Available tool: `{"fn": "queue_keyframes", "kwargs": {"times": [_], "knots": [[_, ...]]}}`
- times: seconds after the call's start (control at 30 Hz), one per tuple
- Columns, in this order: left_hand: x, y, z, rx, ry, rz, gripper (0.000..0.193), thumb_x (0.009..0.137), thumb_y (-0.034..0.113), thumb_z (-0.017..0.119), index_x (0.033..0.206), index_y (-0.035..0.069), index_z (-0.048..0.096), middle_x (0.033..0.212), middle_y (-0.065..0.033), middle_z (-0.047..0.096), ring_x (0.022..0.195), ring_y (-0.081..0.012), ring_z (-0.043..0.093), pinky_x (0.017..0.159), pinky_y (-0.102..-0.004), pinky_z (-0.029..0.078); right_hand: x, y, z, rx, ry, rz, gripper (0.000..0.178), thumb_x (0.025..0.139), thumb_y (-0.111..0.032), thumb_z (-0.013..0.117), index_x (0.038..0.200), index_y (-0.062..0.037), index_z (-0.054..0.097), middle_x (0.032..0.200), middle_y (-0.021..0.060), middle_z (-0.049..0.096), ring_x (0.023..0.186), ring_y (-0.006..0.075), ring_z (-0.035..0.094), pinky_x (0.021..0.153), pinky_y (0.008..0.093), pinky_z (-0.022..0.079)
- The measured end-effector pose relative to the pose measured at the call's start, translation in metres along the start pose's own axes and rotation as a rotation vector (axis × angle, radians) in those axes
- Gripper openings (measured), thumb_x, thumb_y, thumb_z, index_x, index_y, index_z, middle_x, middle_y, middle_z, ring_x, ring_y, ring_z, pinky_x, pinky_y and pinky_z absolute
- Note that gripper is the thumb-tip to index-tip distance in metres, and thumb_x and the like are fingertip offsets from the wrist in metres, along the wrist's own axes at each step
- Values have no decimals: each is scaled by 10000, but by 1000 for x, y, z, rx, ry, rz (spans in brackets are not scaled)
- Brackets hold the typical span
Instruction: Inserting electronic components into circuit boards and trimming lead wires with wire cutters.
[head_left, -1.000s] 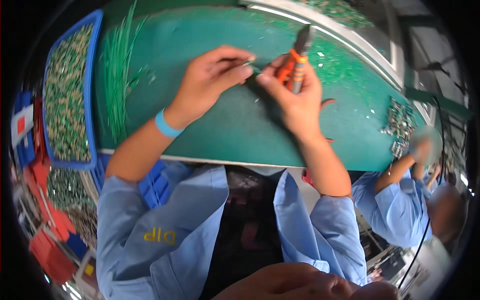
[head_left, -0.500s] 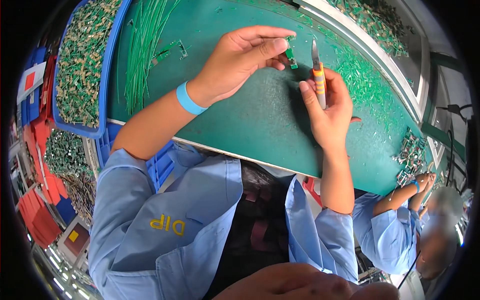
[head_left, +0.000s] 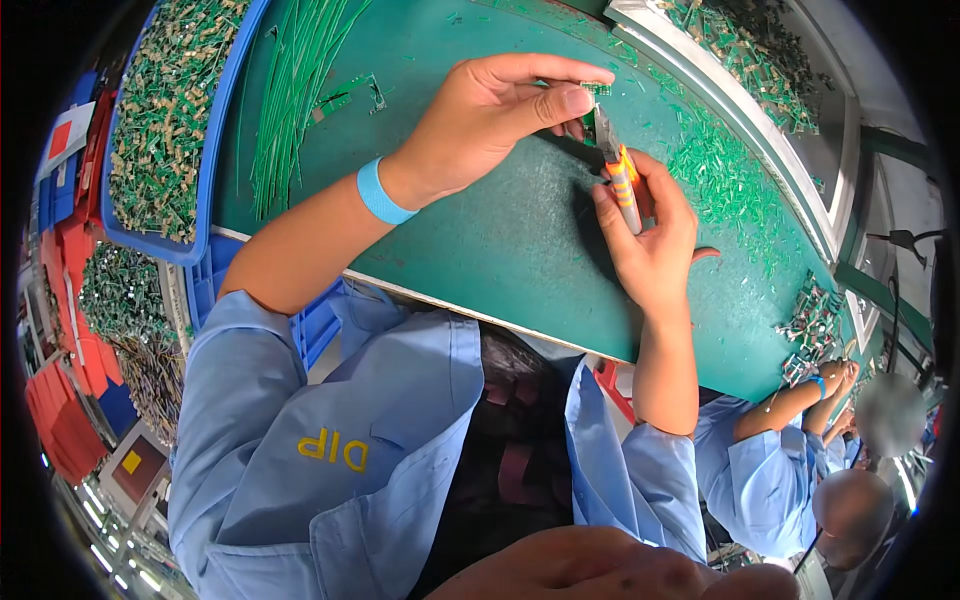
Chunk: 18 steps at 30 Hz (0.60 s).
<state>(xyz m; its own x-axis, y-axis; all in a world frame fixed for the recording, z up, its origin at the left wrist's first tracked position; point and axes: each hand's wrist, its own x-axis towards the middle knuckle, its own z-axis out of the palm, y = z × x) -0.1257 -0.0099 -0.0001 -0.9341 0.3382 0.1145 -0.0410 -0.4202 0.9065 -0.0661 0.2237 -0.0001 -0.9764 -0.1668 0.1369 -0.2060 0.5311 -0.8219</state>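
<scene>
My left hand pinches a small green circuit board between thumb and fingertips, above the green tabletop. The fingers cover part of the board. In my right hand is a utility knife with a grey handle banded in yellow and orange. Its blade points up and slightly left, with the tip right by the board's lower part. Whether the blade touches the board I cannot tell.
Left stands a blue bin full of small boards. Beside it lie long thin green strips and a loose board piece. Green scraps cover the right side, near a pale metal frame. A co-worker's hands are farther right.
The knife has moved left and tilted, bringing its blade up to the board. My left hand has shifted slightly right and turned the board.
</scene>
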Motion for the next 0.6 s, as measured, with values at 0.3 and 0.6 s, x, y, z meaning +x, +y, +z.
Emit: {"fn": "queue_keyframes", "kwargs": {"times": [0.3, 0.6], "knots": [[-3, -2, 2, 8, 7, 1, 324, 1079, 96, 714, 1382, -18, 724, 1092, -118, 764, 932, -146, 673, 896, -284, 575, -3, -14, -7, -25, -100, 190, 319, 890, -61, 840, 1179, 1, 721, 968, 94, 738, 764, 194, 633, 733, 320, 533], [0, -6, 6, -4, 54, -74, 323, 1067, 63, 710, 1375, -34, 709, 1097, -114, 757, 939, -159, 695, 885, -277, 579, -1, -11, -7, 116, -58, 270, 255, 933, -77, 838, 1141, -19, 702, 940, 60, 712, 737, 145, 587, 697, 289, 508]]}}
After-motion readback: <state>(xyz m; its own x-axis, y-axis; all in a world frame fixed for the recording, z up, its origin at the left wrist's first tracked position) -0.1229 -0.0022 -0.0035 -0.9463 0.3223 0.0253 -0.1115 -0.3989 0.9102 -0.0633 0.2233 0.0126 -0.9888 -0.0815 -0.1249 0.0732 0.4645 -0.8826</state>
